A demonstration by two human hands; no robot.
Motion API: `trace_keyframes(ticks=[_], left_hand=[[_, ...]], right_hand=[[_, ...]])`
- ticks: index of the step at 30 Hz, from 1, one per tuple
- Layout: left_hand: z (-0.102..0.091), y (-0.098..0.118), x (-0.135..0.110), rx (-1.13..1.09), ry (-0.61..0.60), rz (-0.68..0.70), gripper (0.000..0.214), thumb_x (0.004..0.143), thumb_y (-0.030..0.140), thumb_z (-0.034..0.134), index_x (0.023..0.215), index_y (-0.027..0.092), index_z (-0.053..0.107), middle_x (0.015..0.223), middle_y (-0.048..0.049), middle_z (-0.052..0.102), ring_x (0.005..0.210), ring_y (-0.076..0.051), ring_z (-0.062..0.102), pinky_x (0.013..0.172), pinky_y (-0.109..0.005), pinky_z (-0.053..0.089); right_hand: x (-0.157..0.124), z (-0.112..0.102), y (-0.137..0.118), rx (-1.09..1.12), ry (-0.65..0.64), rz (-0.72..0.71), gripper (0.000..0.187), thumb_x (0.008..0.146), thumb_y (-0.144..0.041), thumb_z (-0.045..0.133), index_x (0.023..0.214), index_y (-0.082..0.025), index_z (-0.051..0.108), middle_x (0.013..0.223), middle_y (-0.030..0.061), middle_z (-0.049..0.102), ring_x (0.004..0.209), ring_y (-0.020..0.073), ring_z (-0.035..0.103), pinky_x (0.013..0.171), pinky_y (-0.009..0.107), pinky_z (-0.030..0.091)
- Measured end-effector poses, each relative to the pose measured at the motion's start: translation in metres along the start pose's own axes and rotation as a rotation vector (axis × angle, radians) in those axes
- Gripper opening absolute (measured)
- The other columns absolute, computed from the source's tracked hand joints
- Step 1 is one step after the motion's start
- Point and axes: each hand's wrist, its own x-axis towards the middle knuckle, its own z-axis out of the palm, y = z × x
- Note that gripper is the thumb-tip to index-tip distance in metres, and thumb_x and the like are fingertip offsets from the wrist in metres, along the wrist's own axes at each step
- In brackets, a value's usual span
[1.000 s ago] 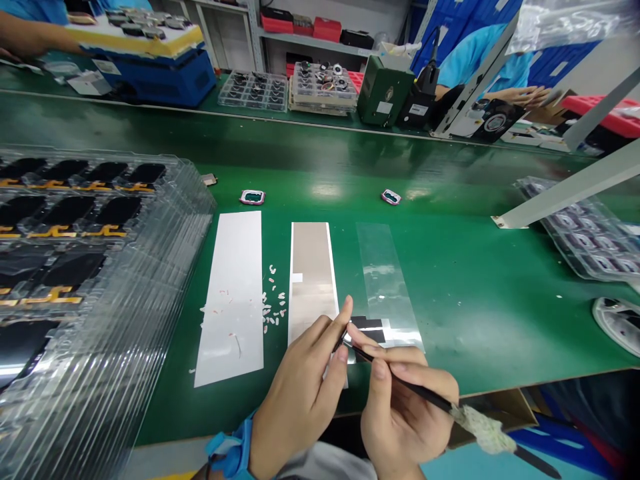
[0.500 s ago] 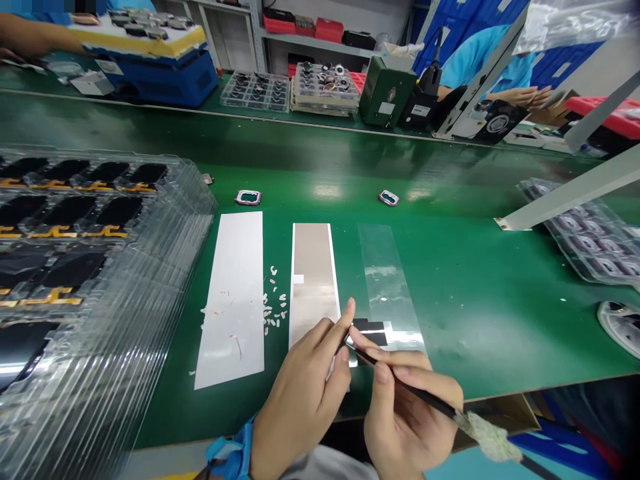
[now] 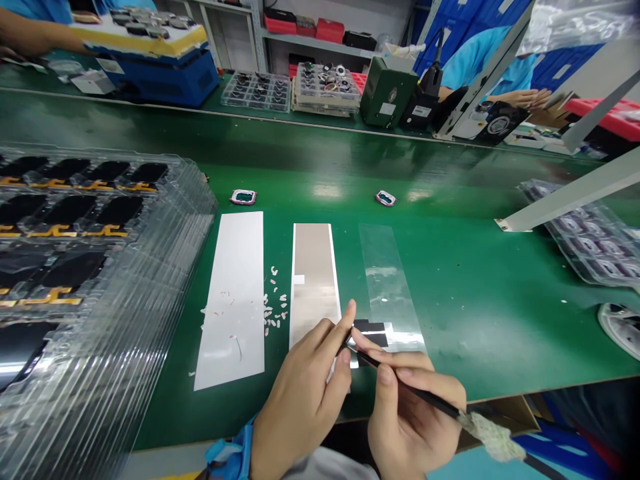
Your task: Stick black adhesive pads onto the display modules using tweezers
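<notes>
My left hand (image 3: pixel 309 380) is closed at the bottom middle, pinching a small dark-edged piece that its own fingers mostly hide. My right hand (image 3: pixel 417 413) grips a slim black tool (image 3: pixel 433 400) with pale wrapping around its rear part. The tool's tip meets the small piece at the left fingertips. Below the hands' tips lie a beige strip sheet with white edges (image 3: pixel 313 257) and a clear film strip (image 3: pixel 383 260) carrying dark rectangles (image 3: pixel 373 333). Left of these is a white sheet (image 3: pixel 237 267) with tiny scraps (image 3: pixel 275 310) beside it.
Stacked clear trays (image 3: pixel 165 220) holding black screens fill the left side. Two small framed parts (image 3: pixel 243 197) lie towards the back. A white metal post (image 3: pixel 575 193) and another tray (image 3: pixel 590 233) stand right. Co-workers' arms (image 3: pixel 40 37) show beyond the bench.
The two small framed parts at the back have shifted slightly left, as has a little piece beside the tray stack. My hands and the tool stay almost where they were.
</notes>
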Motion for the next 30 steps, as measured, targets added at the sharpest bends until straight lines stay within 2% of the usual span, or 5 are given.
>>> trace_keyframes(ticks=[4, 10, 16, 30], left_hand=[[0.0003, -0.0001, -0.0008, 0.012, -0.003, 0.001, 0.056, 0.103, 0.020, 0.032, 0.158, 0.030, 0.026, 0.112, -0.0092, 0.059, 0.096, -0.024, 0.060, 0.082, -0.039, 0.052], [0.0018, -0.0008, 0.0004, 0.078, 0.001, 0.004, 0.057, 0.103, 0.022, 0.031, 0.159, 0.029, 0.023, 0.105, -0.0087, 0.060, 0.089, -0.024, 0.060, 0.074, -0.038, 0.052], [0.0019, -0.0015, 0.0003, 0.072, -0.003, -0.008, 0.057, 0.103, 0.021, 0.032, 0.159, 0.030, 0.023, 0.105, -0.0082, 0.059, 0.089, -0.023, 0.060, 0.076, -0.038, 0.052], [0.0004, 0.0009, -0.0006, 0.010, -0.014, -0.025, 0.056, 0.104, 0.022, 0.031, 0.159, 0.033, 0.024, 0.107, -0.0074, 0.059, 0.092, -0.023, 0.059, 0.080, -0.038, 0.051]], right_hand=[[-0.0009, -0.0014, 0.0012, 0.010, 0.004, 0.004, 0.028, 0.088, 0.007, 0.055, 0.103, -0.017, 0.055, 0.092, 0.0049, 0.070, 0.089, 0.0192, 0.075, 0.077, 0.038, 0.069], [-0.0009, -0.0009, 0.0011, 0.006, 0.010, 0.014, 0.027, 0.088, 0.006, 0.055, 0.101, -0.018, 0.055, 0.089, 0.0043, 0.071, 0.087, 0.0197, 0.076, 0.076, 0.039, 0.069], [-0.0041, -0.0018, 0.0022, 0.034, 0.020, 0.065, 0.027, 0.090, 0.005, 0.053, 0.100, -0.019, 0.053, 0.087, 0.0029, 0.071, 0.089, 0.0195, 0.076, 0.077, 0.038, 0.069], [-0.0023, -0.0007, 0.0050, 0.039, 0.024, 0.029, 0.029, 0.088, 0.009, 0.053, 0.101, -0.017, 0.054, 0.090, 0.0038, 0.070, 0.093, 0.0188, 0.076, 0.079, 0.035, 0.068]])
